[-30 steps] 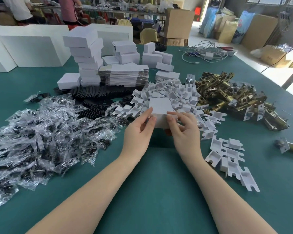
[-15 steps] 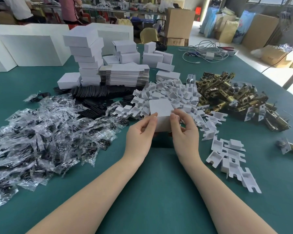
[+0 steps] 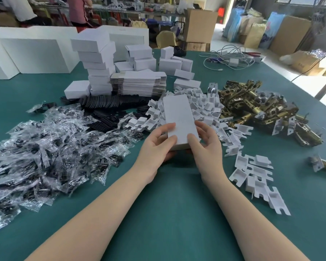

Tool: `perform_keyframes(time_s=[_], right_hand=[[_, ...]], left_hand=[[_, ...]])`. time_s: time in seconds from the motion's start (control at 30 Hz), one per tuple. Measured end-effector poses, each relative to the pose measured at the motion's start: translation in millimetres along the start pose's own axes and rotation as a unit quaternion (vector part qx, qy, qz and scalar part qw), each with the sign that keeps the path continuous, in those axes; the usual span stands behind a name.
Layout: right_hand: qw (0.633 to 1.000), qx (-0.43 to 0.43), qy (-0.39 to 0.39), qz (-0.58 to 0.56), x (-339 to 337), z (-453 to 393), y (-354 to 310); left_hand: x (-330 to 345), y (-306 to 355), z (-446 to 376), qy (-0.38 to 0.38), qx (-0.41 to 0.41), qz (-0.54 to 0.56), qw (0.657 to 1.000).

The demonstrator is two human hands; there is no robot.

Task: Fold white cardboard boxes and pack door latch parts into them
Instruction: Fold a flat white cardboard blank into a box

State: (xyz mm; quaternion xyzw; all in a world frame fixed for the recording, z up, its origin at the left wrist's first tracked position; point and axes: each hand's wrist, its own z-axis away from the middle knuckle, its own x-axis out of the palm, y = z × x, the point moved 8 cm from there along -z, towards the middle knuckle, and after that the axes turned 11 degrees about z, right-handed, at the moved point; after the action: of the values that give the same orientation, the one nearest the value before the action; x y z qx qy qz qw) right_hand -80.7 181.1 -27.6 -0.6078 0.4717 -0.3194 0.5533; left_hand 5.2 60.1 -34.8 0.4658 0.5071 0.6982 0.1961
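A closed white cardboard box (image 3: 179, 119) is held above the table, lying long-ways away from the person, its far end over the heap of white card inserts (image 3: 199, 108). The left hand (image 3: 156, 146) grips its near-left corner with the thumb on top and fingers beneath; the right hand (image 3: 205, 144) clamps the near-right side the same way, so both hands are closed on the one box. Whether it already has a latch inside cannot be told. The grip sits only at the near end, so the far end could dip and, if the flap there is not tucked home, it might pop open; a hard squeeze could also dent the thin card. Just right of the inserts lies a tangle of brass door latch parts (image 3: 256, 108); to the left, a spread of clear plastic packets (image 3: 45, 147) and black plates (image 3: 105, 108). Behind are flat box blanks (image 3: 139, 81) and a leaning stack of finished boxes (image 3: 96, 61) that looks ready to topple if bumped. All rests on a green table (image 3: 167, 213) in a cluttered workshop with brown cartons (image 3: 199, 25) and people at the back
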Motion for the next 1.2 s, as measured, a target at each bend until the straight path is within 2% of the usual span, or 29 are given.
perform_keyframes(time_s=[0.23,0.37,0.43,0.5,0.57,0.6,0.67,0.73,0.8,0.83,0.87,0.97,1.1,1.2], right_hand=[[0.997,0.025,-0.063,-0.025,4.9,-3.4,-0.6],[0.997,0.02,-0.057,-0.048,10.2,-0.2,0.8],[0.992,0.041,-0.059,-0.102,12.7,0.0,4.7],[0.986,0.062,-0.047,-0.146,10.2,-2.5,7.6],[0.987,0.065,-0.03,-0.145,1.6,-7.5,7.5],[0.99,0.059,-0.028,-0.126,-3.1,-9.9,5.6],[0.995,0.033,-0.048,-0.085,-8.2,-13.0,-1.2],[0.993,0.005,-0.09,-0.072,-5.4,-12.3,-7.2],[0.991,-0.009,-0.117,-0.057,-0.8,-8.9,-9.9],[0.992,-0.017,-0.117,-0.042,0.6,-7.2,-11.7],[0.993,-0.027,-0.11,-0.024,1.5,-5.6,-13.7],[0.996,-0.043,-0.077,0.01,1.8,-3.4,-16.2],[0.998,-0.043,-0.047,0.024,0.6,-2.8,-15.7],[0.998,-0.035,-0.035,0.028,-1.9,-3.0,-15.6]], left_hand=[[-1.4,5.4,-2.2,-0.031,-0.03,0.069,0.997],[3.5,11.8,1.0,-0.016,0.049,0.066,0.996],[10.7,17.7,4.8,-0.047,0.103,0.008,0.994],[15.6,20.1,8.1,-0.078,0.147,-0.118,0.979],[11.4,20.6,8.6,-0.049,0.171,-0.287,0.941],[8.5,25.0,9.7,-0.02,0.196,-0.374,0.906],[10.8,41.2,14.7,0.021,0.286,-0.536,0.794],[17.3,50.1,19.3,0.019,0.353,-0.628,0.693],[21.3,50.2,21.6,-0.006,0.368,-0.664,0.65],[22.5,48.6,22.6,-0.014,0.368,-0.667,0.647],[23.4,47.0,23.4,-0.017,0.362,-0.66,0.658],[24.9,47.3,24.3,-0.001,0.34,-0.613,0.713],[25.7,51.0,25.4,0.014,0.34,-0.598,0.726],[26.0,52.2,25.8,0.019,0.348,-0.6,0.72]])
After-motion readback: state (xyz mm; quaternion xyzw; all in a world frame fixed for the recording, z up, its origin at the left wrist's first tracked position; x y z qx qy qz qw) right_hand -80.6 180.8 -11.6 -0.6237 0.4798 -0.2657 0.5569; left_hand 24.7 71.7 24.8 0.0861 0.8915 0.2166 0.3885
